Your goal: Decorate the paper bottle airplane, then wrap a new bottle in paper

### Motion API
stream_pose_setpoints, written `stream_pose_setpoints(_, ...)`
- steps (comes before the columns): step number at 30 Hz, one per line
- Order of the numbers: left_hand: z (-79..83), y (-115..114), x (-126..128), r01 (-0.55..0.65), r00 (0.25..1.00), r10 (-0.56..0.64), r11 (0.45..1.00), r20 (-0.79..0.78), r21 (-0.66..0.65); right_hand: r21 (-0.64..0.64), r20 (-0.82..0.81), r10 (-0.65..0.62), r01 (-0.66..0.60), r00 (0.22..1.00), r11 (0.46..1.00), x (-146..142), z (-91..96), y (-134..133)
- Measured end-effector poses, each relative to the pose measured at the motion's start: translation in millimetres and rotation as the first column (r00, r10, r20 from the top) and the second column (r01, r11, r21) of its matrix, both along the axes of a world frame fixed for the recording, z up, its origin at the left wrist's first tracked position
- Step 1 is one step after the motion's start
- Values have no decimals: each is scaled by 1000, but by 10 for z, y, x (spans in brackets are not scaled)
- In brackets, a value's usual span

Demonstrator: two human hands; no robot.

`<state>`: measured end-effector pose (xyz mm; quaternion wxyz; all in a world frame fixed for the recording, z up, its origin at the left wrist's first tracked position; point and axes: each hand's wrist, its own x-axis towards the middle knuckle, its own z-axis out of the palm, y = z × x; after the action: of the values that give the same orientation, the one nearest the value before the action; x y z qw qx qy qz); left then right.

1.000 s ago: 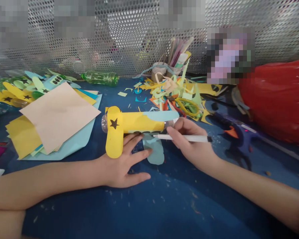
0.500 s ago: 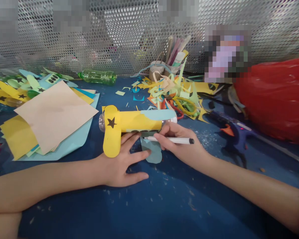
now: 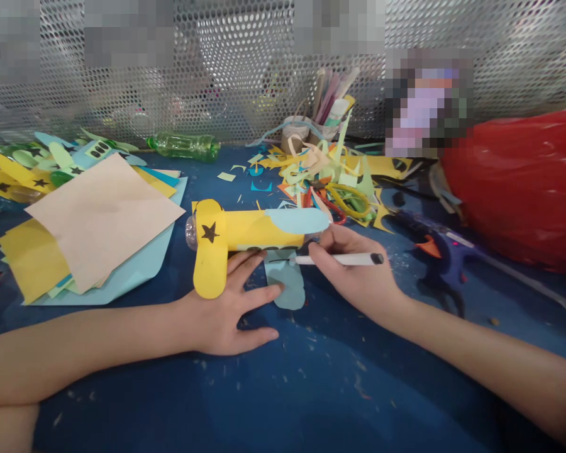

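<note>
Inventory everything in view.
Wrapped bottle: 1, yellow, centre
Paper flap: 1, blue, centre
Marker: 1, white, centre
Paper stack: 1, mixed, left
Decorated bottles: several, mixed, back left
Plastic bottle: 1, green, back
Scraps: many, mixed, back
Scissors: 1+, yellow, back
Craft sticks: several, purplish, back
Glue stick: 1, white, back
Glue gun: 1, purple, right
Bag: 1, red, right
Mesh screen: 1, silver, back
Table: 1, blue, beneath
Left hand: 1, bare, centre
Right hand: 1, bare, gripping marker

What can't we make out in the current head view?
All in head view:
Right tip of yellow-papered bottle: behind right hand.
Whether white marker touches blue paper piece: too small.
Right side of red plastic bag: cut off by frame edge.
Beyond perforated metal screen: blurred, mesh-covered.
</note>
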<state>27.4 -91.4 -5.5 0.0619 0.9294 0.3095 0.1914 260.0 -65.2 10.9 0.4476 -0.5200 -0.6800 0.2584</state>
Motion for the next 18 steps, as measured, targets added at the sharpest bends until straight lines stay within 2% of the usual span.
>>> stream_pose_setpoints(7, 1, 5, 3, 1, 1000, -1, 1000, 9, 8, 19, 26, 16, -16, 1000, 1000, -8, 20, -21)
stream_pose_setpoints(18, -14, 17, -5, 16, 1000, -16, 1000, 22, 5, -23, 87, 211, -210, 974, 978, -46, 48, -119)
